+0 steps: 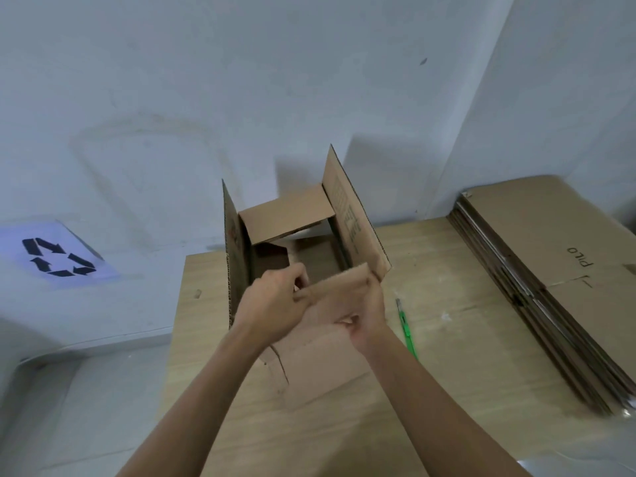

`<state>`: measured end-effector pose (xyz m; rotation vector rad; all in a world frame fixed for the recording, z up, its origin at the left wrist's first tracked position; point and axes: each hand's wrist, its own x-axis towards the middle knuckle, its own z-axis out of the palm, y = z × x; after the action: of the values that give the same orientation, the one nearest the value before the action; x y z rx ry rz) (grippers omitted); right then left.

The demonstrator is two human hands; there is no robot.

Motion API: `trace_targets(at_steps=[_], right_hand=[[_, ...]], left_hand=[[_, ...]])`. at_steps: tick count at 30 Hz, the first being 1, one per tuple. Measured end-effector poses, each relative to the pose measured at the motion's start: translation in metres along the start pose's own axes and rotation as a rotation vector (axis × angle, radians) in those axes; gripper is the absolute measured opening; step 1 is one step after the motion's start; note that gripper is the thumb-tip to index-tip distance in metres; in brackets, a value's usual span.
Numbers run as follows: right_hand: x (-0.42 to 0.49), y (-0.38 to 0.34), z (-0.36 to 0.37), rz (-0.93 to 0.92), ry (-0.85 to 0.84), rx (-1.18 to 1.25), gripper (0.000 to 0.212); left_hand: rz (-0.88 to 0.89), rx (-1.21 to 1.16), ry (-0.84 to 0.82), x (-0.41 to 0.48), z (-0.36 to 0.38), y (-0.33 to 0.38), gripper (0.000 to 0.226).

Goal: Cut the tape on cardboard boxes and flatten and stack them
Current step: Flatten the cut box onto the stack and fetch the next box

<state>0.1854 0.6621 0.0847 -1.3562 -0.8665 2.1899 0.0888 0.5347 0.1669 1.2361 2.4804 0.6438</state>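
An opened brown cardboard box [358,215] stands on the wooden table [447,325], its side flaps upright and its far flap folded inward. Both my hands grip the near flap [339,294] at the box's front edge. My left hand [275,301] curls its fingers over the flap's left end. My right hand [364,315] holds the flap's right end, thumb underneath. A green utility knife [406,328] lies on the table just right of my right wrist. A stack of flattened boxes [550,270] lies at the right.
A white wall rises just behind the table. A sheet with a black recycling symbol [58,258] lies on a white surface at the left. The floor shows left of the table's edge.
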Motion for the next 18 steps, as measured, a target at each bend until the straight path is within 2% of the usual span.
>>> trace_targets(at_steps=[2, 3, 5, 6, 10, 12, 14, 16, 18], right_hand=[[0.006, 0.001, -0.005, 0.032, -0.03, 0.023, 0.049], [0.004, 0.001, -0.006, 0.05, -0.032, 0.015, 0.059], [0.005, 0.004, -0.007, 0.066, -0.049, 0.015, 0.086], [0.004, 0.004, -0.007, 0.061, -0.044, 0.031, 0.092], [0.011, 0.003, -0.006, 0.081, -0.088, 0.16, 0.056], [0.011, -0.001, -0.003, 0.12, -0.143, 0.224, 0.048], [0.008, -0.008, -0.001, 0.125, -0.153, 0.104, 0.04], [0.011, -0.01, -0.002, 0.154, -0.097, -0.133, 0.044], [0.015, -0.006, -0.005, 0.078, -0.007, -0.374, 0.039]], left_hand=[[-0.017, -0.126, -0.074, -0.006, 0.003, -0.006, 0.014], [-0.042, -0.194, -0.128, -0.009, 0.002, -0.011, 0.014], [-0.107, -0.319, -0.234, -0.012, -0.005, -0.023, 0.03], [-0.133, -0.325, -0.285, -0.012, -0.009, -0.03, 0.036], [-0.111, -0.066, -0.394, -0.013, -0.006, -0.045, 0.025], [-0.089, -0.082, -0.435, -0.02, 0.009, -0.05, 0.041], [-0.064, -0.082, -0.486, -0.028, 0.024, -0.057, 0.052], [-0.085, 0.011, -0.576, -0.028, 0.034, -0.063, 0.06], [-0.106, 0.097, -0.615, -0.019, 0.032, -0.064, 0.069]])
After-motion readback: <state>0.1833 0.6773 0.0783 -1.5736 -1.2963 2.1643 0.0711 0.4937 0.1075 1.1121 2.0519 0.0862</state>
